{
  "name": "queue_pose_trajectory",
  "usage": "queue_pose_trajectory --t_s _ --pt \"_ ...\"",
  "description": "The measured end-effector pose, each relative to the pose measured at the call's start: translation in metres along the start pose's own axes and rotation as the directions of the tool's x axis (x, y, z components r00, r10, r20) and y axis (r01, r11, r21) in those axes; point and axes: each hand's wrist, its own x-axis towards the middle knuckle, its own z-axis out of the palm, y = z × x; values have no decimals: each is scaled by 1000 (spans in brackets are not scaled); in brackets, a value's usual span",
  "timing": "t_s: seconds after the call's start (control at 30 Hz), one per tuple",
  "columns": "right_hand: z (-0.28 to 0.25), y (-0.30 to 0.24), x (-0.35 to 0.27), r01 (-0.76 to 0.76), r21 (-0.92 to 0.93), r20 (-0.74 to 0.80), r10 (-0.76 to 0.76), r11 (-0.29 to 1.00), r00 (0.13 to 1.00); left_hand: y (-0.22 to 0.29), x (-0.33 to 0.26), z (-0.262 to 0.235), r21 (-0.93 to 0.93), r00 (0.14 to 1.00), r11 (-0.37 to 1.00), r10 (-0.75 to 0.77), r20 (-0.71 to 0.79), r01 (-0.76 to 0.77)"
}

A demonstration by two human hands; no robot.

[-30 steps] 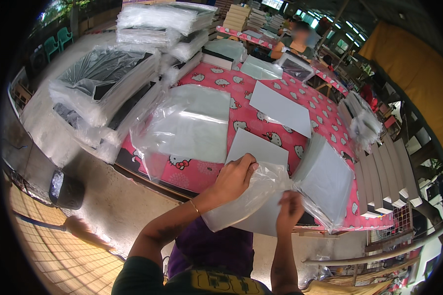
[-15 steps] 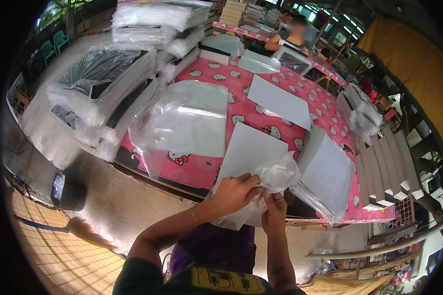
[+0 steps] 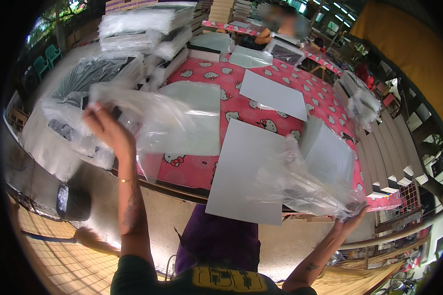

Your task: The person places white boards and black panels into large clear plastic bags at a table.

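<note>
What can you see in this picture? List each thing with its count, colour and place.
tablecloth: one, pink patterned, over the table
grey sheets: several, flat on the cloth; nearest overhangs the near edge
clear bag: one, held up at left
clear bag: one, crumpled, lower right
bagged stacks: many, whitish, far left
white slats: a row, right edge
co-worker: one, far end
left hand: raised, gripping a bag
right hand: out right, gripping the other bag

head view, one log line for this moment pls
left hand: raised, gripping clear plastic bag | right hand: gripping crumpled plastic | white board: flat, overhanging pink table edge
</note>
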Motion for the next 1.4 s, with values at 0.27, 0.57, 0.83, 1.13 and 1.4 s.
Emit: queue_pose_trajectory --t_s 0.27,0.57,0.83,1.13,1.4 --pt "115 48 -66 164 -373 246 -74 913 967 -73 -73 -22 147 119 712 -90 989 -686" --pt "155 122 -119 -290 -106 464 305 951 831 43 -198 15 138 98 856 -214 972 499" --pt "149 90 -131 -525 103 586 375 845 718 43 -175 20 -28 364 994 -11 931 101" --pt "139 50 -74 107 -393 893 351 913 282 40 -114 -7 -171 -245 981 146 959 -86" --pt "154 1 -27 747 -623 604 463 -234 649 30 -111 31 -151 -165 743 54 985 -652"
